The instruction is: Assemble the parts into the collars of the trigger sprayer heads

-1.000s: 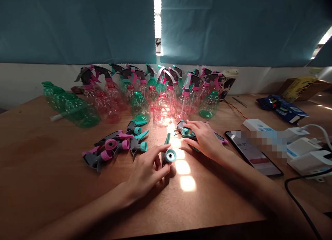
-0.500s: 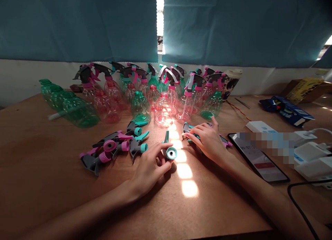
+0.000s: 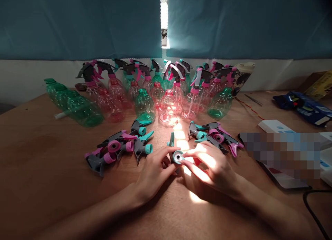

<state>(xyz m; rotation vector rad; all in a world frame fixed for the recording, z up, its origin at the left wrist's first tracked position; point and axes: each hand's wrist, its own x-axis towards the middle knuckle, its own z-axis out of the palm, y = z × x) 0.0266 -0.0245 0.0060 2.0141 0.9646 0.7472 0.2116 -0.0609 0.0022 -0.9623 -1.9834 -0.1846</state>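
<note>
Pinching a spray head (image 3: pixel 175 156), left hand (image 3: pixel 155 166), right hand (image 3: pixel 214 165) pinching its rim, piled heads (image 3: pixel 118 146) left and right, bottles (image 3: pixel 168 108) lining the wooden counter's (image 3: pixel 41 150) far side, curtains (image 3: pixel 77 25) behind.

You're at a small workshop-like spot, probably indoors by a window, judging by the wooden table (image 3: pixel 38 153), massed bottles (image 3: pixel 144 107), loose spray heads (image 3: pixel 140 147) and drawn curtains (image 3: pixel 77 25).
</note>
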